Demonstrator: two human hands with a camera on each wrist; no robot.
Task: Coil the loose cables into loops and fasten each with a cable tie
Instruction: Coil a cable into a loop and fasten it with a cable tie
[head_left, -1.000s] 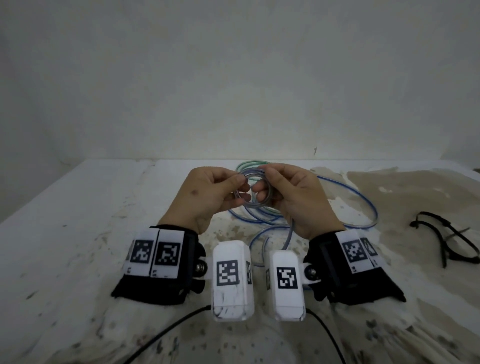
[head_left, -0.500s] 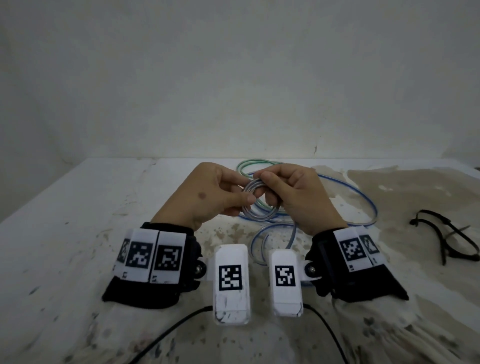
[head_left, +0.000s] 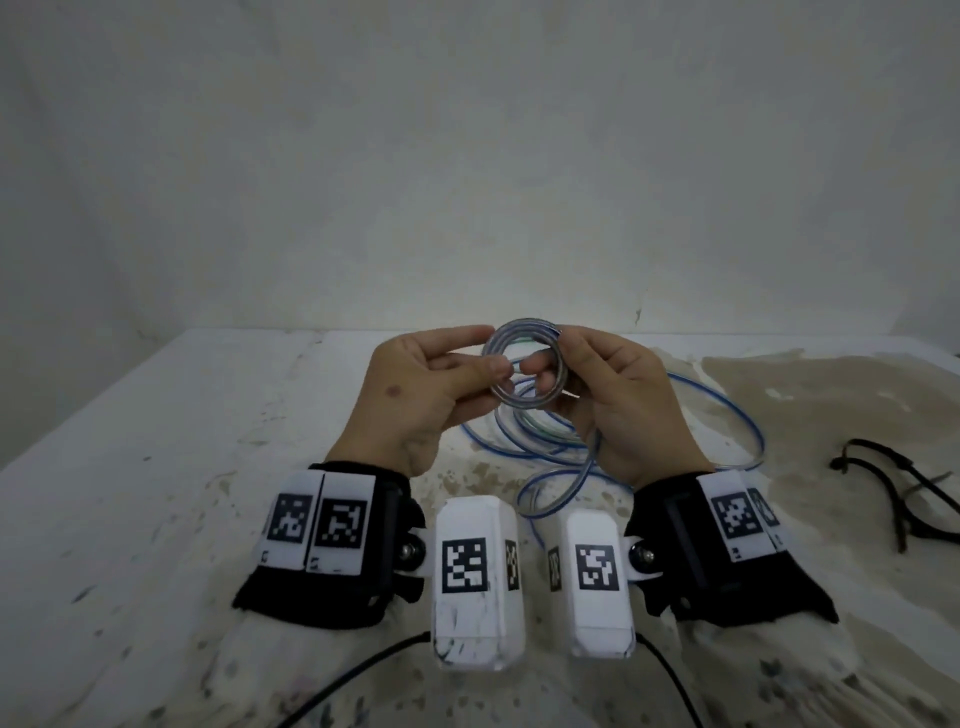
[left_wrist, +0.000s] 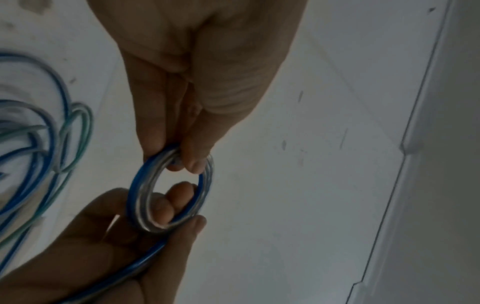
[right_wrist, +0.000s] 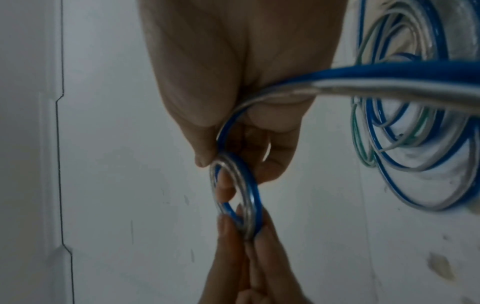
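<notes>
**Small coil held between both hands, tail yet to be wound**

A tight coil (head_left: 524, 371) of blue-and-clear cable is held above the counter (head_left: 156, 493). Its left side is pinched between thumb and fingertips of the left hand (head_left: 415, 395); its right side is pinched by the right hand (head_left: 618, 395), with fingers passed through the ring.

For the winding to go well, the turns should be kept flat and equal, one hand clamping the stack while the other feeds the tail (head_left: 571, 483) round. The tail is best drawn in without twist, and the pinch not loosened until a tie is on, since springy cable is likely to unwind.

Counted: one coil in hand, of about three turns; two cables loose on the counter, the blue one (head_left: 727, 410) and a green-striped one (head_left: 540, 431), partly hidden. The dark cable ties (head_left: 893, 488) at the right overlap, so no count is possible.
</notes>
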